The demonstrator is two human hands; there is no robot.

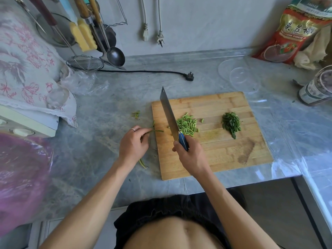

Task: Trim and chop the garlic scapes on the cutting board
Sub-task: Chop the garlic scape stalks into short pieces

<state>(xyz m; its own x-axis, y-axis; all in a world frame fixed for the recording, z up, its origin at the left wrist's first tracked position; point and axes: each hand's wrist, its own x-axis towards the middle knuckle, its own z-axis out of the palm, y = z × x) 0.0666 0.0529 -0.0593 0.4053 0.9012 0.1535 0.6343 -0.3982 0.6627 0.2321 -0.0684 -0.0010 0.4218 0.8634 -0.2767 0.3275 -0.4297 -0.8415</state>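
Chopping nearly done, trimmings being cleared at the board's left edge.

The right hand [190, 155] grips the blue-handled steel cleaver [169, 114], blade raised over the pale wooden cutting board [224, 153]. The left hand [133, 144] pinches thin dark-green scape trimmings [156, 130] at the board's edge. The pile of short light-green chopped garlic scapes [187, 124] lies just beside the blade; a darker green chopped pile [231, 123] sits further right. Risk: the lifted blade could nick the nearby fingers, or sweeping could knock pieces onto the grey marble counter [107, 108].
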